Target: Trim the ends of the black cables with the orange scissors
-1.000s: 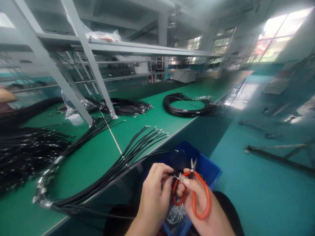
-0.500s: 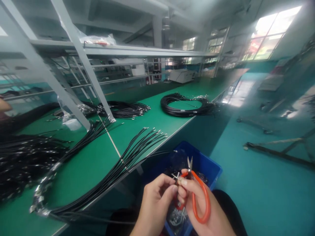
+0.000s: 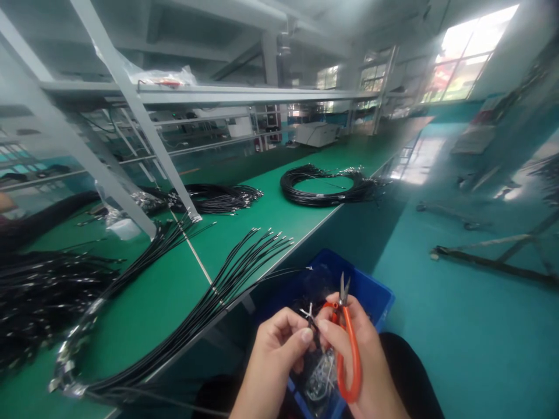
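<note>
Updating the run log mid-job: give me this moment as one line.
left grip pinching wire end | right grip holding orange scissors | both over blue bin | black cable bundle on green table

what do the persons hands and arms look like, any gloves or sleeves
The left hand and the right hand are both bare: no gloves, rings, watch or wristband in view. The wrists and the short stretch of forearm in frame show no sleeve. The fingernails look short and plain.
</note>
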A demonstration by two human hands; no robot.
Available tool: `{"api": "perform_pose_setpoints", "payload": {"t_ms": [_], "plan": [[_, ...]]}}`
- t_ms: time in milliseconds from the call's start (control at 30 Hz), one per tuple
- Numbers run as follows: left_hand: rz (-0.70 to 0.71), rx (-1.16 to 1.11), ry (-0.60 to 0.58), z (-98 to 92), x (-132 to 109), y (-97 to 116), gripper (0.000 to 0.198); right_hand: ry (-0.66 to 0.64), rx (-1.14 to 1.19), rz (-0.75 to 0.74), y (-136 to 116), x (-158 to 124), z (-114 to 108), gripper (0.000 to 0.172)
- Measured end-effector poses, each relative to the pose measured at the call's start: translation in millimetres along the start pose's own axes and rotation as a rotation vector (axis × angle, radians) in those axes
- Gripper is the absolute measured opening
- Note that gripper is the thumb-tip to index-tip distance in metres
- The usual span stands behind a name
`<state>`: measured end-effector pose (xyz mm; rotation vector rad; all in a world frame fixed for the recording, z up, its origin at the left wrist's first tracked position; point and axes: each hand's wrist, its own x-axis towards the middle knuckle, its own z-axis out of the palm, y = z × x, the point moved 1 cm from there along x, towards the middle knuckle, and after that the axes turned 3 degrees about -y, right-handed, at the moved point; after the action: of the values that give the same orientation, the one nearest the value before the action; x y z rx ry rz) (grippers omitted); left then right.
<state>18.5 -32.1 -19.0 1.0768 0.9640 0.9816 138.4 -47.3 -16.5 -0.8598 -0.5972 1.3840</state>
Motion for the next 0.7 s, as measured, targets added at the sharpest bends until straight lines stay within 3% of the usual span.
{"api": "perform_pose_setpoints", "payload": {"t_ms": [133,300,500,567,700], "plan": [[-0.028,-0.004,0.027,-2.7,1.7,-1.6,0.030,0.091,-0.164,-0.121,-0.9,1.2,-6.6,0.034],[-0.008,0.029,0.006,1.5,-0.5,1.2,0.028,0.029,-0.413,-0.212,-1.3,0.7,-1.8,0.026],[0.024,0.054,0.021,5.4,-2.4,2.7,0.027,0.097,-0.689,-0.436,4.7,-1.5,-2.6,0.015],[0.032,0.050,0.030,6.2,-2.4,-0.8,0.028,0.114,-0.805,-0.567,5.1,-1.6,-4.0,0.017],[0.059,0.000,0.073,7.2,-2.8,-5.6,0.026,0.097,-1.042,-0.975,5.9,-2.5,-5.8,0.023]]}}
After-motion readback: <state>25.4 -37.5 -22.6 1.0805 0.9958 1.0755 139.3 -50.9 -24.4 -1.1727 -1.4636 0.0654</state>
